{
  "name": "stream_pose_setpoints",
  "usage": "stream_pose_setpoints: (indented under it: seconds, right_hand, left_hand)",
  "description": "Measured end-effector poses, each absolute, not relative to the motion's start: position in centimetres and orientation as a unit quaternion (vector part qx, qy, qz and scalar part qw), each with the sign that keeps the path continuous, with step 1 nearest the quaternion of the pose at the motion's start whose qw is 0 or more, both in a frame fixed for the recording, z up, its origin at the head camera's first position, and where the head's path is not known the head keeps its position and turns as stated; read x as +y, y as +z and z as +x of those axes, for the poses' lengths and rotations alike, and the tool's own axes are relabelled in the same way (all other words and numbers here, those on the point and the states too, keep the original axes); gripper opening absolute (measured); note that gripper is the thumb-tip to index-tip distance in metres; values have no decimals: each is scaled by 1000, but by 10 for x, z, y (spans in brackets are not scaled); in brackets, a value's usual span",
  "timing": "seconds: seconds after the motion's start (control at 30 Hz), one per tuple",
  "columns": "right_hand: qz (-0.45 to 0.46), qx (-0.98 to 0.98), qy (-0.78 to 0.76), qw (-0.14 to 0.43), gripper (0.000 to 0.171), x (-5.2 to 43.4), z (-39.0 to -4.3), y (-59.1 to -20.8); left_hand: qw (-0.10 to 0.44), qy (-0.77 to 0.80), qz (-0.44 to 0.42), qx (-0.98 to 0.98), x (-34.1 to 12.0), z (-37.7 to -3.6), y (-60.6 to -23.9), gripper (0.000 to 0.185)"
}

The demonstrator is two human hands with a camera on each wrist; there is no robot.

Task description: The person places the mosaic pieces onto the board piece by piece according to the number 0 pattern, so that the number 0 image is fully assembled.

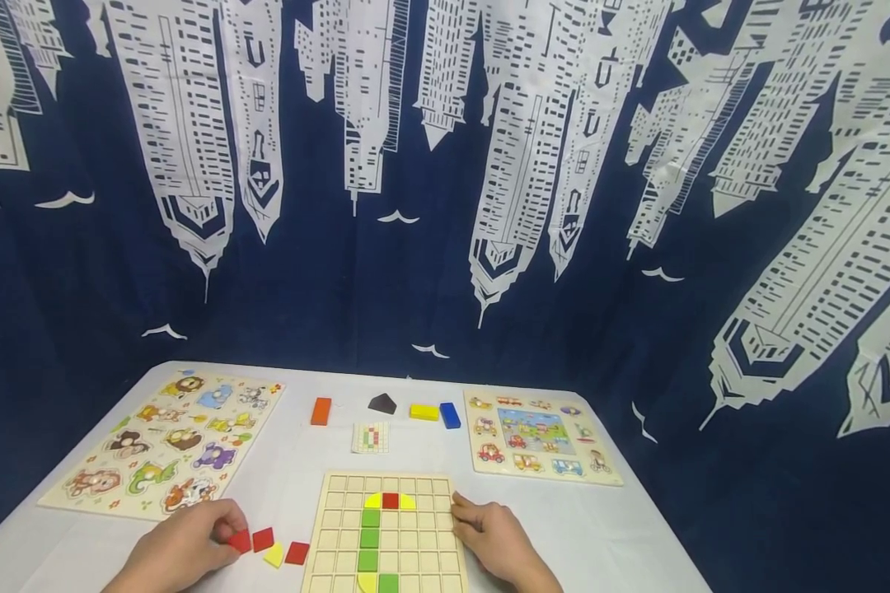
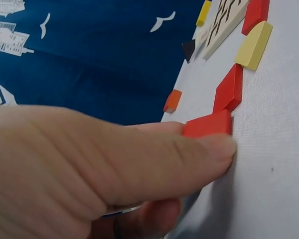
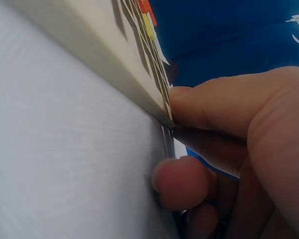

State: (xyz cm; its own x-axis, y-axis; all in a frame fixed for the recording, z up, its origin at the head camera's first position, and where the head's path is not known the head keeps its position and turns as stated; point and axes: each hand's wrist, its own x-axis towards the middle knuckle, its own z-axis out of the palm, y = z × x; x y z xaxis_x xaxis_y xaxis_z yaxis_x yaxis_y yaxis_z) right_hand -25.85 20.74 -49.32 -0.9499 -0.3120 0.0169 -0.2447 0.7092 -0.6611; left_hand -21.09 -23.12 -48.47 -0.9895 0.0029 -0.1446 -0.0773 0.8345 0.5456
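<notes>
A wooden grid board (image 1: 415, 560) lies at the table's near edge with green, yellow and red tiles set in a column. My left hand (image 1: 230, 534) is left of it and pinches a red tile (image 1: 241, 541) on the cloth. In the left wrist view my thumb and a finger (image 2: 224, 144) press on that red tile (image 2: 209, 124). Beside it lie another red tile (image 1: 263, 539), a yellow one (image 1: 274, 555) and a third red (image 1: 297, 553). My right hand (image 1: 463, 511) holds the board's right edge (image 3: 89, 55), thumb (image 3: 194, 102) on it and fingers curled below.
An animal peg puzzle (image 1: 170, 445) lies at the left and a vehicle puzzle (image 1: 541, 436) at the right. Behind the board are a pattern card (image 1: 371, 437), an orange block (image 1: 321, 410), a dark piece (image 1: 381, 403), a yellow block (image 1: 423, 412) and a blue block (image 1: 450, 415). A printed curtain hangs behind.
</notes>
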Motion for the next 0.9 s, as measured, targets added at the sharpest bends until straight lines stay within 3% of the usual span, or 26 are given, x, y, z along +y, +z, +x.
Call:
stream_pose_setpoints:
  seconds: [0.43, 0.67, 0.9]
  right_hand:
    - [-146, 923, -353, 52, 33, 207, -259, -492]
    - [-149, 925, -348, 47, 34, 207, -260, -491]
    - [-154, 926, -342, 46, 36, 208, -259, -491]
  left_hand:
    - [33, 307, -22, 951, -230, -208, -476, 6]
    - [6, 374, -29, 927, -195, -213, -468, 7]
    - [54, 450, 102, 885, -133, -214, -473, 8]
